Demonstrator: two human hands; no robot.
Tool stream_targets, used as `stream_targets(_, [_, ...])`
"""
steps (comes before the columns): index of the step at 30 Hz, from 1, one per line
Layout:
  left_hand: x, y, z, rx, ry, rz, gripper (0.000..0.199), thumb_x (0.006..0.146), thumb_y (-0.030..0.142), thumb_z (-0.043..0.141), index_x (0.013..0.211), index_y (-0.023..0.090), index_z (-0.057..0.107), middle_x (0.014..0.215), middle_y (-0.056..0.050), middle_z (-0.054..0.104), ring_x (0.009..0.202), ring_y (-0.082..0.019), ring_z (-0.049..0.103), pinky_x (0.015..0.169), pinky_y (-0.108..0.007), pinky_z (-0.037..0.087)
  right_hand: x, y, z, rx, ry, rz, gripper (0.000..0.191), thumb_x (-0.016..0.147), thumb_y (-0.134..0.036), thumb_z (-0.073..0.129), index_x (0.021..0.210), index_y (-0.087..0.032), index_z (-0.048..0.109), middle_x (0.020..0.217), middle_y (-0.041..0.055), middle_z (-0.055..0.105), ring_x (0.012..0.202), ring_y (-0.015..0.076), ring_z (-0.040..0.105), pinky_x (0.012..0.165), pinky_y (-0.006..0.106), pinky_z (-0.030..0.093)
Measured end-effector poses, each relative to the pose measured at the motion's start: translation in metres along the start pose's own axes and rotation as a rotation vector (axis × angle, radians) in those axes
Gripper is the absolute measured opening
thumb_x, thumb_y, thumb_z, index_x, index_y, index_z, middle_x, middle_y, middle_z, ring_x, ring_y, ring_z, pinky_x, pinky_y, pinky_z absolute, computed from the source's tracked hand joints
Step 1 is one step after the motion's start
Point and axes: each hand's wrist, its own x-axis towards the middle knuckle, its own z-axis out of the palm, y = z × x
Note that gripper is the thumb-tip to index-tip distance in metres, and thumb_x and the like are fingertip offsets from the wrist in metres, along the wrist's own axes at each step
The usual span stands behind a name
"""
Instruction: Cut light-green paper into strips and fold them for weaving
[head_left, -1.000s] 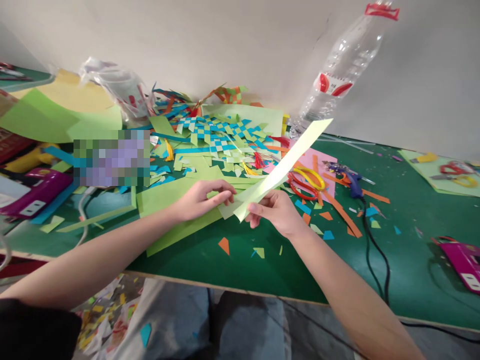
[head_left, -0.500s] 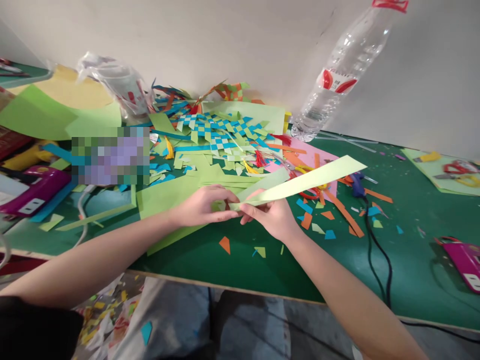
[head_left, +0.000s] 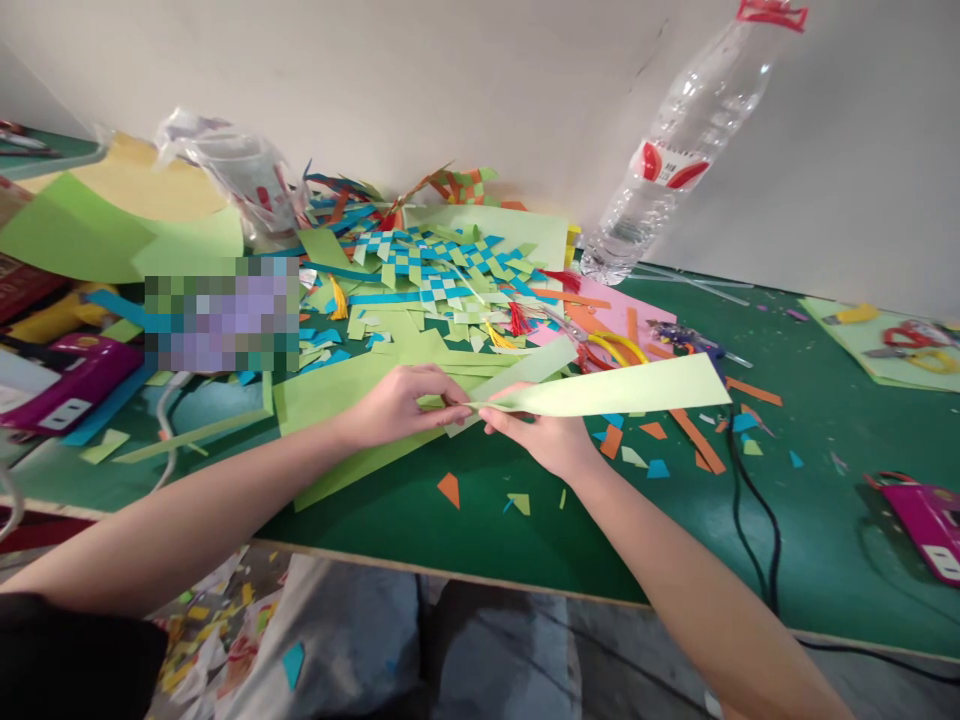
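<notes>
A long pale green paper strip (head_left: 637,388) runs between my two hands above the table. My left hand (head_left: 409,403) is closed on its narrow left end with thumb and fingers. My right hand (head_left: 544,425) pinches it just beside the left, and the wide free end sticks out to the right. Beneath my hands lie larger light green paper sheets (head_left: 330,420). Another pale strip (head_left: 525,368) shows behind my fingers. How the strip is folded between the fingertips is hidden.
Blue and green woven paper pieces (head_left: 442,260) heap up behind my hands. Scissors (head_left: 615,348) lie at centre right. A water bottle (head_left: 675,150) leans at the wall, and a wrapped cup (head_left: 255,185) stands left. Paper scraps, a black cable (head_left: 750,540) and a purple device (head_left: 922,520) are rightward.
The strip's free right end has swung downward and turned, so it lies more level. Both hands keep their hold almost in place, fingertips slightly higher.
</notes>
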Motion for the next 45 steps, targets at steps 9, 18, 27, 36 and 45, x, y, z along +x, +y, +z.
stream_targets(9, [-0.002, -0.005, 0.002, -0.062, -0.012, 0.002, 0.030, 0.088, 0.046, 0.069, 0.094, 0.018, 0.077, 0.083, -0.007, 0.076, 0.073, -0.016, 0.068, 0.070, -0.026, 0.055, -0.002, -0.003, 0.000, -0.057, 0.043, -0.003, 0.017, 0.086, -0.041, 0.070, 0.083, -0.024, 0.073, 0.073, 0.0000, 0.072, 0.071, 0.0172, 0.070, 0.070, 0.031, 0.056])
stream_targets(18, [0.001, -0.001, 0.000, -0.104, -0.017, -0.005, 0.025, 0.091, 0.041, 0.067, 0.088, 0.019, 0.078, 0.076, -0.005, 0.077, 0.067, -0.014, 0.068, 0.066, -0.024, 0.055, -0.002, -0.002, 0.003, -0.068, 0.047, -0.014, 0.020, 0.087, -0.043, 0.068, 0.084, -0.023, 0.072, 0.070, -0.0005, 0.070, 0.068, 0.0162, 0.068, 0.067, 0.029, 0.055])
stream_targets(27, [0.001, 0.000, -0.001, -0.103, -0.071, -0.042, 0.021, 0.092, 0.035, 0.064, 0.086, 0.018, 0.076, 0.075, -0.004, 0.076, 0.068, -0.012, 0.068, 0.064, -0.022, 0.054, -0.003, -0.003, 0.004, -0.098, 0.054, 0.057, 0.022, 0.087, -0.045, 0.068, 0.079, -0.025, 0.072, 0.066, -0.0012, 0.070, 0.063, 0.0160, 0.066, 0.061, 0.029, 0.053])
stream_targets(36, [0.002, 0.006, -0.003, -0.119, -0.121, -0.069, 0.021, 0.095, 0.030, 0.058, 0.087, 0.016, 0.072, 0.076, -0.003, 0.074, 0.067, -0.012, 0.068, 0.063, -0.020, 0.055, -0.001, -0.007, 0.006, -0.038, 0.075, 0.115, 0.024, 0.082, -0.048, 0.073, 0.074, -0.025, 0.073, 0.065, -0.0015, 0.070, 0.060, 0.0147, 0.065, 0.055, 0.026, 0.050])
stream_targets(45, [0.000, -0.001, 0.003, -0.148, -0.072, -0.099, 0.021, 0.092, 0.035, 0.064, 0.095, 0.018, 0.076, 0.078, -0.005, 0.076, 0.066, -0.013, 0.069, 0.061, -0.021, 0.057, 0.000, -0.005, 0.005, -0.155, 0.107, 0.054, 0.034, 0.086, -0.048, 0.068, 0.063, -0.023, 0.066, 0.060, -0.0021, 0.067, 0.057, 0.0135, 0.062, 0.060, 0.027, 0.049])
